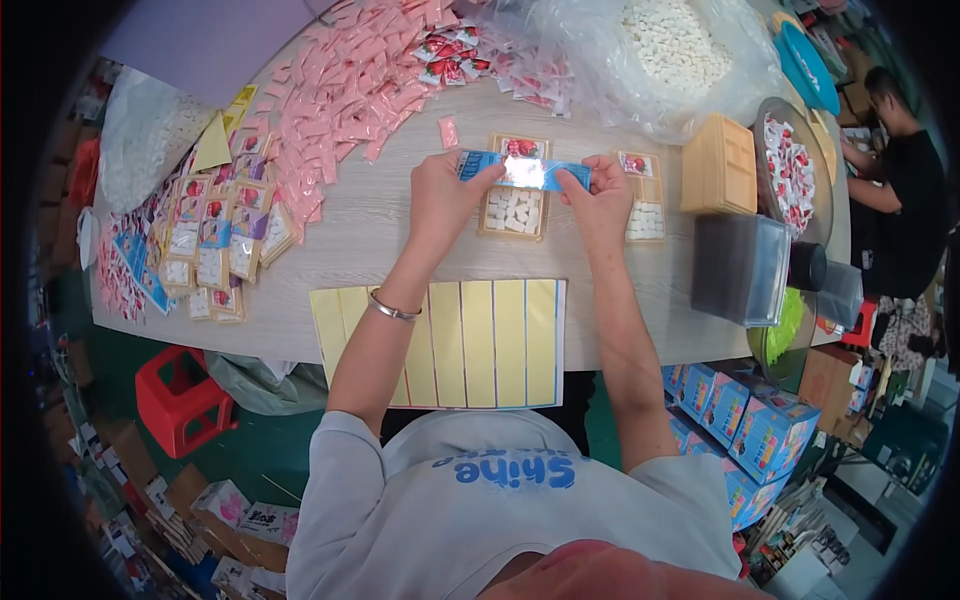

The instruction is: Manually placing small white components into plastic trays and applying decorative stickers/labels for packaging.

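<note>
Between my two hands a glossy blue printed strip [528, 173] is stretched level, catching a bright glare. My left hand [442, 192] pinches its left end and my right hand [602, 200] pinches its right end. Under the strip lies a tan plastic tray [513, 237], with red-printed sachets at the far end and small white pieces at the near end. Whether the strip touches the tray, I cannot tell. Just right of my right hand is a second tan tray [646, 190] filled in the same way. A yellow sheet with coloured dividing lines [480, 345] lies at the table's near edge.
Pink sachets [340, 85] are heaped at the far left, beside stacked filled trays [215, 230]. A clear bag of white pieces [675, 50] sits at the far right. Stacked tan trays [720, 165] and a dark bin [738, 270] stand right; a co-worker [900, 180] is beyond.
</note>
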`<state>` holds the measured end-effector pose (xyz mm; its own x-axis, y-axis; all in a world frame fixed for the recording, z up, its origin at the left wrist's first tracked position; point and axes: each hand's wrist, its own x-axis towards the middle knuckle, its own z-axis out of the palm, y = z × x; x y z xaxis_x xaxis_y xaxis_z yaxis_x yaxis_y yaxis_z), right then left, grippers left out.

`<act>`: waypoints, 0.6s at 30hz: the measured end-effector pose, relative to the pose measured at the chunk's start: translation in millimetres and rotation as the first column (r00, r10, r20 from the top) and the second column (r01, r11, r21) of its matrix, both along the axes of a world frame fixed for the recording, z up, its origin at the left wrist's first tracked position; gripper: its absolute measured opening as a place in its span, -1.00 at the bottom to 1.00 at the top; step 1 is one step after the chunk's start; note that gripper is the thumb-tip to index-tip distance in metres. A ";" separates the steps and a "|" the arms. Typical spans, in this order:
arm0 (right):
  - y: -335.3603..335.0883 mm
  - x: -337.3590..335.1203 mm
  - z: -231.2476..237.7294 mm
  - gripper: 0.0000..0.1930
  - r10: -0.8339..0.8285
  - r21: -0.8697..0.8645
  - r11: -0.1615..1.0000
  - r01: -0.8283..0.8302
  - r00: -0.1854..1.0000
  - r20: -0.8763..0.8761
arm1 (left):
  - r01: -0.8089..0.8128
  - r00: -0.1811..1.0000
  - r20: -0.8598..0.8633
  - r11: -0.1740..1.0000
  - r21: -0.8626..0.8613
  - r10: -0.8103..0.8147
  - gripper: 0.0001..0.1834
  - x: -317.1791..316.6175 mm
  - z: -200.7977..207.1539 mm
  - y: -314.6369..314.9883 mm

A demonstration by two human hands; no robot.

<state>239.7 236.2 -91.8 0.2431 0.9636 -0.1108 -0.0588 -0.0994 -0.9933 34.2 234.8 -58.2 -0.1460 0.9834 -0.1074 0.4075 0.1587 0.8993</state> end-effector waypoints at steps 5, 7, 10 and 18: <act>2.4 -1.4 -0.9 -0.66 -0.032 -0.051 0.998 0.037 0.996 0.079 | -0.015 0.997 -0.076 1.000 -0.016 0.013 -0.67 5.6 -2.7 5.4; 3.3 5.5 -14.1 -0.65 -0.046 -0.043 0.998 0.053 0.987 0.155 | -0.011 0.994 -0.107 1.000 -0.029 0.008 -0.67 12.5 4.0 6.5; 1.9 2.1 -6.7 -0.61 -0.048 -0.029 0.998 0.063 0.929 0.366 | -0.021 0.983 -0.183 0.999 -0.046 0.012 -0.65 18.6 5.2 5.4; -2.2 -6.4 17.8 -0.52 0.021 -0.073 0.997 0.029 0.792 0.611 | -0.047 0.973 -0.231 0.990 -0.135 0.014 -0.60 18.3 -3.2 7.3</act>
